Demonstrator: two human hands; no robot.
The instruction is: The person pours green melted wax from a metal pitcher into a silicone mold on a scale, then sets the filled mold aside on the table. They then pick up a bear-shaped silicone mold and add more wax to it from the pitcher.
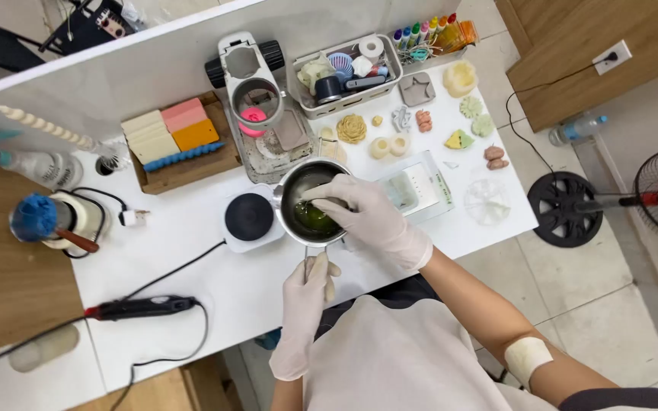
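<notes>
Seen from above, two white-gloved hands work at a white worktop (192,228). The left hand (310,293) reaches forward, fingers closed around the handle of a small round steel pot (310,204) holding green liquid, beside a round black hotplate (249,217). The right hand (363,213), arm bent inward, rests fingers curled over the pot's rim; what it holds cannot be told.

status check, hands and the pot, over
Left hand gripping the pot handle. Right hand reaching into metal pot, green liquid inside. Round black hotplate close left.
</notes>
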